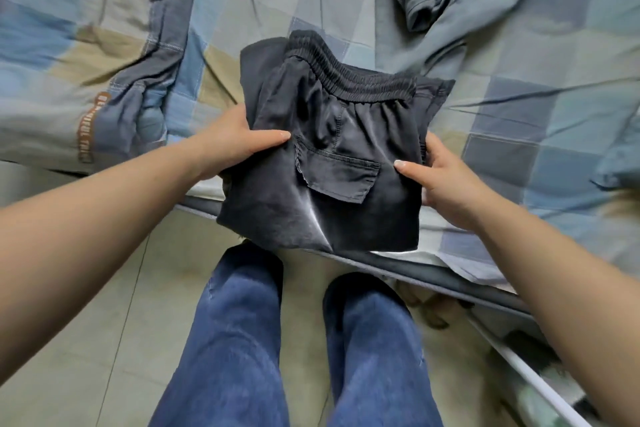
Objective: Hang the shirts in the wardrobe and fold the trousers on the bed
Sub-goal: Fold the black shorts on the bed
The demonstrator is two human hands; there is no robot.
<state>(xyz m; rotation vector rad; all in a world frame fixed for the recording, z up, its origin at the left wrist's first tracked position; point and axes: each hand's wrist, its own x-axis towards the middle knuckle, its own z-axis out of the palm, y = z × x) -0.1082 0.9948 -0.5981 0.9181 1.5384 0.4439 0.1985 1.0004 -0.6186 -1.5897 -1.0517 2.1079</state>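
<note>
Here the folded trousers (pixel 325 163) are held at the bed's (pixel 540 135) near edge, a hand at each side, so the folds are kept from slipping. On both the left hand (pixel 239 146) and right hand (pixel 440 184) the thumb is laid on top, with the fingers hidden beneath, seemingly pinching the cloth. A grey shirt (pixel 446 0) is left crumpled beyond, unhung.

Folded black trousers (pixel 329 163) in left hand (pixel 228 142) and right hand (pixel 446 184), above checked bed (pixel 519 107) edge.
</note>
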